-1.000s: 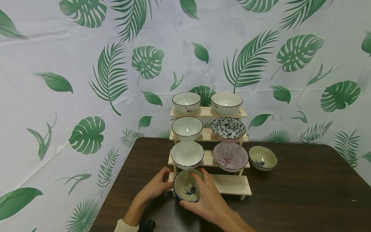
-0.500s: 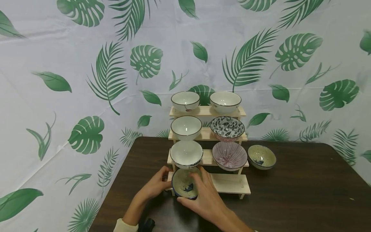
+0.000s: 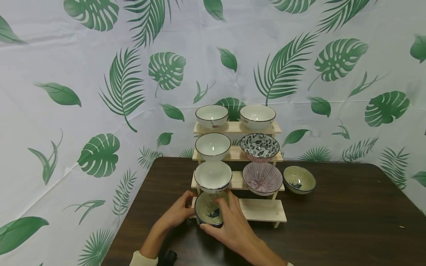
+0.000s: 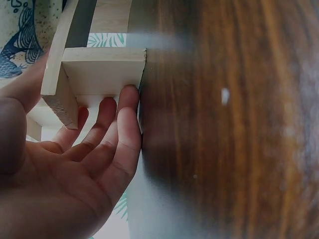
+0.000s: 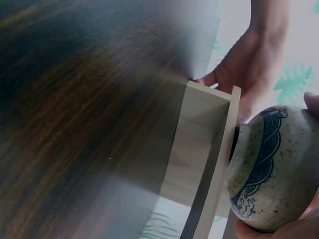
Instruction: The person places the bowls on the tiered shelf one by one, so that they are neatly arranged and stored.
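Observation:
In the head view my right hand [image 3: 233, 225] grips a speckled beige bowl [image 3: 207, 212] by its rim, thumb on the near side and fingers on the far side. A blue fish motif shows inside the bowl. Its foot sits at the lowest step of a tiered wooden stand [image 3: 264, 210], on the left part of that step. My left hand [image 3: 178, 212] grips the left end of the same step. In the left wrist view its fingers [image 4: 128, 129] curl beneath the board. The right wrist view shows the bowl's blue wave band [image 5: 261, 159] close against the board.
Above, the stand carries several bowls: a white one [image 3: 213, 176], a purple-striped one [image 3: 263, 179], and a black-and-white patterned one [image 3: 259, 146] among them. Another speckled bowl [image 3: 299, 180] stands right of the stand on the dark wooden table [image 3: 339, 221]. A leaf-printed cloth [image 3: 186, 37] hangs behind.
My right hand has shifted the bowl slightly back and to the left on the lowest step. The left hand keeps its hold on the step's end. The head view has drifted a little.

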### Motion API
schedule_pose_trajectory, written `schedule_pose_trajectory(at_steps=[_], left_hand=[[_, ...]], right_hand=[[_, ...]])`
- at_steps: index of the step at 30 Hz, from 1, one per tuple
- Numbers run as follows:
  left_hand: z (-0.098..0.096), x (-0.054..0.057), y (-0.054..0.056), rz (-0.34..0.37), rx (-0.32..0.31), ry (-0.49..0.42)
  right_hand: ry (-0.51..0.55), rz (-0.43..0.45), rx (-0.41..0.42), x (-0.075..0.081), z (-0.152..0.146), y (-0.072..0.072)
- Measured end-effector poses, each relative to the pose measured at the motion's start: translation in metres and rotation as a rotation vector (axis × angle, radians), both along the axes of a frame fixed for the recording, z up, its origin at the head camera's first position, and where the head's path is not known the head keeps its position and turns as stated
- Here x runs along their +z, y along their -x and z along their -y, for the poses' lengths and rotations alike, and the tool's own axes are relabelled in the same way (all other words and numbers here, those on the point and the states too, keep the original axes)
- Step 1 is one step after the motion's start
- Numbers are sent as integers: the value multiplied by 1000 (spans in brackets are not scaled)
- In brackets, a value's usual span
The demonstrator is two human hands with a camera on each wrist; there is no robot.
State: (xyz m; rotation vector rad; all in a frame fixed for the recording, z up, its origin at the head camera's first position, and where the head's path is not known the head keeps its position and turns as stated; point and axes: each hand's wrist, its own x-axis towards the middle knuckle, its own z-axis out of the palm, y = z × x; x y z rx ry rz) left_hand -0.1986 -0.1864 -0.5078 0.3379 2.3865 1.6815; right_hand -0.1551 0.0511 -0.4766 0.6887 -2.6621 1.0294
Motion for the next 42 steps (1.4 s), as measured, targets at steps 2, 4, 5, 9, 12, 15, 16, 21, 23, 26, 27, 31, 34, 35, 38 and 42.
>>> schedule_pose_trajectory(at_steps=[2, 4, 5, 9, 12, 15, 16, 21, 23, 26, 27, 31, 34, 35, 38, 42], left_hand=[[0, 0, 0, -1, 0, 5], [0, -1, 0, 8, 2, 4], [0, -1, 0, 7, -1, 5], [0, -2, 2, 10, -6, 3], [0, -2, 2, 8, -6, 5], [0, -1, 2, 6, -6, 4], [0, -1, 2, 4, -5, 7], [-1, -1, 2, 8, -4, 4], [-1, -1, 2, 9, -4, 2], [-1, -2, 2, 5, -3, 6], [-1, -2, 2, 3, -2, 6], [0, -3, 1, 1, -2, -6], [0, -3, 1, 5, -4, -16], [0, -3, 1, 10, -3, -20], [0, -2, 2, 12, -3, -16], [0, -1, 1, 10, -6, -13]], right_hand=[[-3, 0, 0, 0, 0, 0], [-15, -4, -5, 1, 1, -1], [-21, -9, -8, 1, 0, -1], [-63, -34, -15, 3, -1, -2], [-95, -36, -7, 4, -2, -2], [-124, -24, 5, 7, -5, -4], [-131, -24, 7, 9, -6, -5], [-154, -32, 20, 21, -13, -8], [-165, -29, 22, 25, -15, -10], [-174, -22, 20, 32, -19, -12], [-175, -16, 15, 34, -19, -13], [-169, 8, -8, 44, -22, -18], [-165, 30, -29, 53, -25, -22], [-163, 31, -33, 56, -26, -23], [-160, 48, -47, 65, -29, -26], [-149, 46, -58, 74, -33, -30]])
